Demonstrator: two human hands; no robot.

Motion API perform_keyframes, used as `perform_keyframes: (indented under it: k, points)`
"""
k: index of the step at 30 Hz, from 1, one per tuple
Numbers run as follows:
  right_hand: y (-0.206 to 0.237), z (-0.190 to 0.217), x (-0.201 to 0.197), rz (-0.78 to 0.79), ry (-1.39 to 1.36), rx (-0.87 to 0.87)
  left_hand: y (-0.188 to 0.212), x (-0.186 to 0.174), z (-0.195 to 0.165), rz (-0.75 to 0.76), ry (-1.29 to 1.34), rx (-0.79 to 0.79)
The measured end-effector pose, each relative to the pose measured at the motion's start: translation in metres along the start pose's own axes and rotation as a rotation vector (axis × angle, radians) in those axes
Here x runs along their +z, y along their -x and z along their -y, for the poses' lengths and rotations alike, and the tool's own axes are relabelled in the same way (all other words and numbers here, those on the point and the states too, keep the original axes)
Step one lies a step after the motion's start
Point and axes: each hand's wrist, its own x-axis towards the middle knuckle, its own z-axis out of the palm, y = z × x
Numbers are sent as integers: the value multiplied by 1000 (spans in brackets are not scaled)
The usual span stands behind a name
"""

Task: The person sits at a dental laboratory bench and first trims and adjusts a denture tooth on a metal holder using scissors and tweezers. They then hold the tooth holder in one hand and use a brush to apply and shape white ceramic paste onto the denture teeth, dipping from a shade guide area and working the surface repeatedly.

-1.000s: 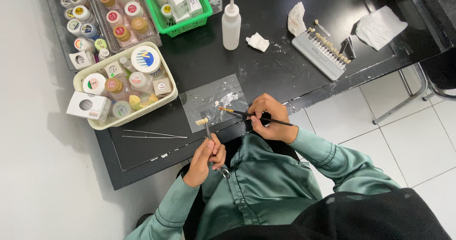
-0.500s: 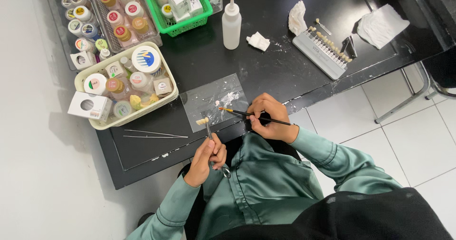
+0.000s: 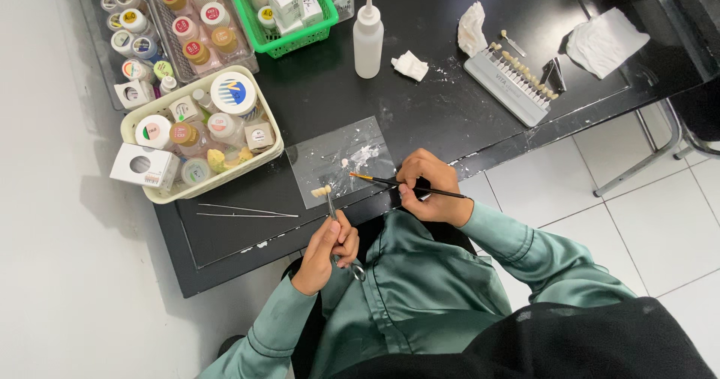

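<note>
Left hand [image 3: 328, 248]: fingers closed round a metal clamp tool [image 3: 334, 212], whose tip carries a small cream tooth piece [image 3: 321, 191] over the desk edge. Right hand [image 3: 429, 188]: pinched on a thin brush [image 3: 390, 183], bristles at 9 o'clock above a clear glass slab [image 3: 337, 161]. Slab smeared with white paste. Cream tray of small jars [image 3: 201, 135] at 10 o'clock of the slab. White squeeze bottle [image 3: 368, 38] at 12 o'clock. Tooth shade guide [image 3: 511, 84] at 2 o'clock. Two thin metal instruments [image 3: 244, 212] at 8 o'clock.
</note>
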Motion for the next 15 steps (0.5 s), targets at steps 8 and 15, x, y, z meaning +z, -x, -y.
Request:
perform_keyframes:
  k: [8, 15]
  points:
    - [1, 2, 2, -18, -6, -23, 2, 1, -4, 7, -2, 0]
    - [-1, 5, 3, 2, 24, 14, 2, 2, -4, -3, -3, -9]
